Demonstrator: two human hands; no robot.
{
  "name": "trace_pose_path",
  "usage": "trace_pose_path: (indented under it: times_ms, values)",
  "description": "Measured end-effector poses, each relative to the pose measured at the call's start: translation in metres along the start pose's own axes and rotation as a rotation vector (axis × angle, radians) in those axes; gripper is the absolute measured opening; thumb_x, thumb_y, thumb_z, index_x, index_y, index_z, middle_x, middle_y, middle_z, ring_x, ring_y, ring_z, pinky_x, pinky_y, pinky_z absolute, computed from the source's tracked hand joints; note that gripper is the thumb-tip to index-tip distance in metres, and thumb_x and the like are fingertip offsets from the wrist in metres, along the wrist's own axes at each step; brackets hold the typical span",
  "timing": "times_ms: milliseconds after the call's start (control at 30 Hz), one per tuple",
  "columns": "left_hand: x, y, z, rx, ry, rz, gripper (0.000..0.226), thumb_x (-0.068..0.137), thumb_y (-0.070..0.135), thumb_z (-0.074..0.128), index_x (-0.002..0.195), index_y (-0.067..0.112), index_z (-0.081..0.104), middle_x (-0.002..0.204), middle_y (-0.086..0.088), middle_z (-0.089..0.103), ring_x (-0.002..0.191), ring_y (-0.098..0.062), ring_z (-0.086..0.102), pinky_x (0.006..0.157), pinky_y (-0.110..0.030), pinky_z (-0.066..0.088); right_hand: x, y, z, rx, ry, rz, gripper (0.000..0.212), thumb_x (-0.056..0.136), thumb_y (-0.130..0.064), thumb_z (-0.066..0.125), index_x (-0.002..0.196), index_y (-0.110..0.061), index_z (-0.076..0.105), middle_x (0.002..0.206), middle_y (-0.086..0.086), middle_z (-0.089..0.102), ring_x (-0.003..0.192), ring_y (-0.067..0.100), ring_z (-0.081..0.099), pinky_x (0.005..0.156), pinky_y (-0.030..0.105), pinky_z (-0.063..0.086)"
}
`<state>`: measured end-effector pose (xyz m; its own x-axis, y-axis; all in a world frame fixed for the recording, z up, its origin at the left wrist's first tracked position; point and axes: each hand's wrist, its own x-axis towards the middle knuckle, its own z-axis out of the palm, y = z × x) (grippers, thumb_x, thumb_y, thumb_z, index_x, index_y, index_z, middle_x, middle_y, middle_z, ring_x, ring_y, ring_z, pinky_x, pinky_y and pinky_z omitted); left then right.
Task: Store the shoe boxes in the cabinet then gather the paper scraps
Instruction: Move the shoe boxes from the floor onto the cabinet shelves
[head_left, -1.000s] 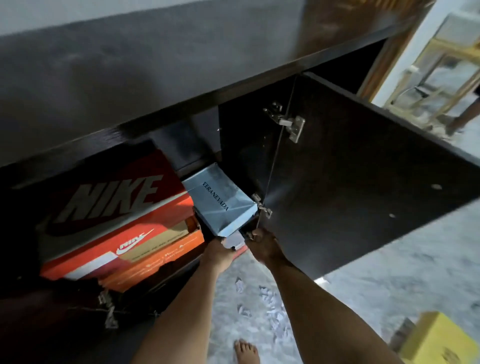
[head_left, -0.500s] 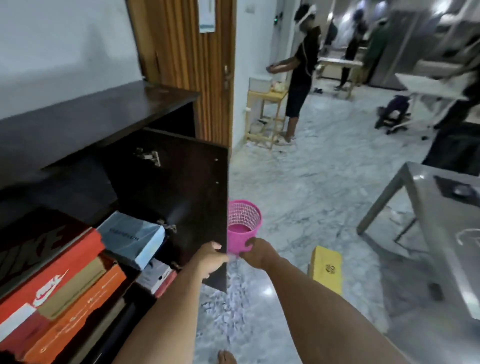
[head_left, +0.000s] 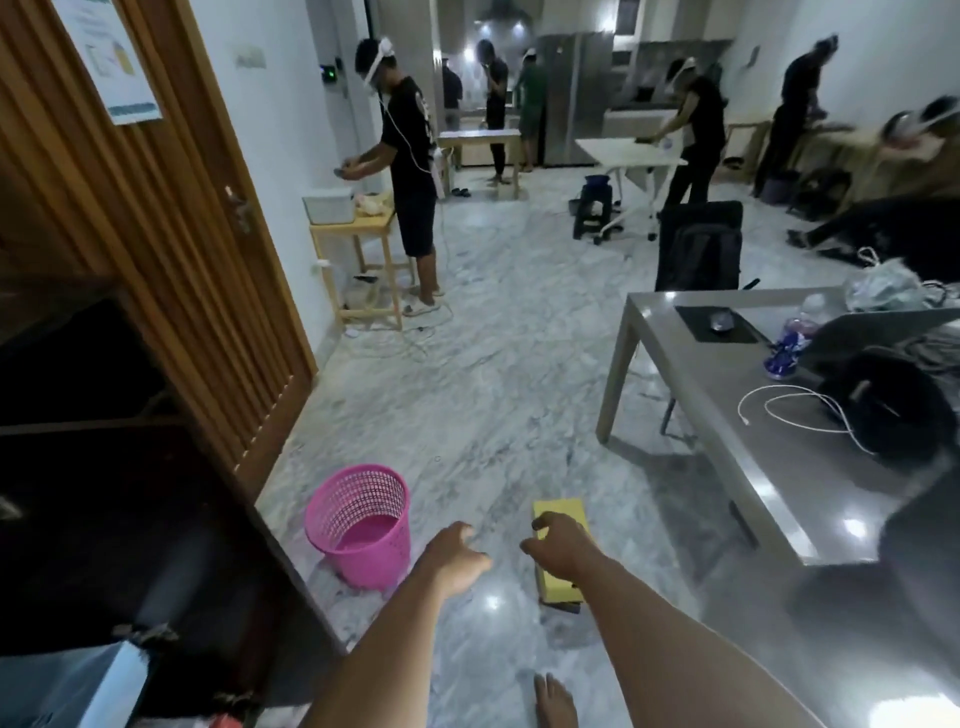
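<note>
A yellow shoe box (head_left: 561, 577) lies on the marble floor ahead of me, partly hidden by my right hand (head_left: 558, 545), which hangs over its near end with loosely curled fingers and holds nothing. My left hand (head_left: 457, 558) is stretched out beside it, empty, to the right of a pink mesh basket (head_left: 358, 525). The dark cabinet's open door (head_left: 156, 545) stands at my left. A pale blue shoe box (head_left: 67, 686) shows inside at the bottom left corner. No paper scraps are visible.
A grey table (head_left: 727, 415) with a cable, bottle and dark bag stands on the right. A wooden door (head_left: 171, 234) is behind the cabinet. Several people work at tables farther back. My bare foot (head_left: 555, 701) is on the floor.
I have turned from the cabinet toward the room. Both hands left the blue box and door edge and moved right, out over the floor toward the yellow box.
</note>
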<state>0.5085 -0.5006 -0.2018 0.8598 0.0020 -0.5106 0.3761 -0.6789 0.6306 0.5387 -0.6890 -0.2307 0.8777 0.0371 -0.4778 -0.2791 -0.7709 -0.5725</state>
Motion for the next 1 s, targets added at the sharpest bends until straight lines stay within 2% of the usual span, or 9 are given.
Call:
trace_pose_path:
  times_ms: [100,267,400,533,600,700,767,867,1000]
  values:
    - [0.076,0.005,0.025,0.024,-0.069,-0.032,0.066,0.088,0.032,0.061,0.15,0.021,0.041,0.143,-0.006,0.055,0.106,-0.02,0.066,0.074,-0.025,0.052,0.061,0.03,-0.009,-0.006,-0.021,0.083,0.055,0.093,-0.042,0.065,0.141,-0.017,0.055,0.141,0.01,0.059,0.125,0.027,0.059,0.092,0.031,0.046]
    - [0.24,-0.001,0.08,0.039,-0.197,-0.168,0.066,0.09,0.038,0.062,0.15,0.021,0.042,0.15,0.0,0.05,0.125,-0.013,0.059,0.098,-0.021,0.047,0.199,0.088,-0.005,0.084,-0.112,0.273,0.052,0.088,-0.048,0.064,0.134,-0.025,0.058,0.139,0.006,0.058,0.105,0.021,0.064,0.086,0.029,0.053]
    - [0.354,-0.009,0.135,0.011,-0.306,-0.29,0.061,0.091,0.039,0.062,0.147,0.021,0.044,0.145,-0.002,0.054,0.117,-0.013,0.06,0.085,-0.017,0.043,0.318,0.158,0.019,0.146,-0.177,0.44,0.053,0.083,-0.053,0.064,0.129,-0.028,0.057,0.132,0.005,0.061,0.105,0.021,0.065,0.09,0.034,0.056]
    - [0.458,-0.042,0.198,-0.067,-0.332,-0.37,0.063,0.095,0.038,0.06,0.151,0.022,0.038,0.152,-0.005,0.048,0.116,-0.017,0.06,0.086,-0.023,0.046,0.413,0.211,0.043,0.209,-0.085,0.496,0.05,0.094,-0.038,0.066,0.138,-0.017,0.055,0.13,0.01,0.063,0.081,0.017,0.061,0.071,0.028,0.048]
    - [0.505,-0.07,0.234,-0.114,-0.305,-0.418,0.063,0.094,0.036,0.063,0.151,0.022,0.04,0.152,-0.006,0.048,0.113,-0.018,0.063,0.085,-0.026,0.047,0.463,0.248,0.065,0.247,-0.069,0.537,0.054,0.095,-0.035,0.067,0.142,-0.013,0.051,0.138,0.012,0.06,0.088,0.017,0.064,0.071,0.024,0.046]
    - [0.572,-0.114,0.289,-0.172,-0.325,-0.468,0.065,0.094,0.032,0.064,0.152,0.02,0.038,0.155,-0.008,0.044,0.089,-0.011,0.062,0.077,-0.027,0.046,0.525,0.306,0.104,0.294,-0.028,0.612,0.07,0.089,-0.041,0.074,0.148,-0.016,0.044,0.145,0.015,0.053,0.124,0.029,0.059,0.086,0.03,0.045]
    - [0.614,-0.14,0.323,-0.189,-0.318,-0.479,0.07,0.094,0.033,0.066,0.154,0.018,0.034,0.155,-0.009,0.044,0.1,-0.016,0.064,0.076,-0.025,0.045,0.558,0.346,0.13,0.31,-0.022,0.657,0.079,0.085,-0.046,0.078,0.15,-0.019,0.041,0.145,0.014,0.053,0.125,0.031,0.058,0.086,0.032,0.045]
    - [0.665,-0.169,0.367,-0.322,-0.294,-0.531,0.083,0.085,0.039,0.077,0.153,0.019,0.034,0.156,-0.009,0.041,0.135,-0.028,0.051,0.099,-0.035,0.049,0.593,0.393,0.16,0.36,-0.051,0.682,0.087,0.078,-0.051,0.083,0.148,-0.02,0.042,0.14,0.008,0.058,0.121,0.029,0.061,0.092,0.037,0.051]
    - [0.699,-0.19,0.41,-0.506,-0.269,-0.529,0.079,0.065,0.052,0.087,0.134,0.031,0.054,0.126,0.007,0.069,0.106,-0.016,0.07,0.089,-0.044,0.059,0.614,0.433,0.186,0.489,-0.139,0.654,0.089,0.063,-0.054,0.091,0.138,-0.026,0.052,0.128,-0.006,0.067,0.111,0.016,0.066,0.086,0.034,0.055]
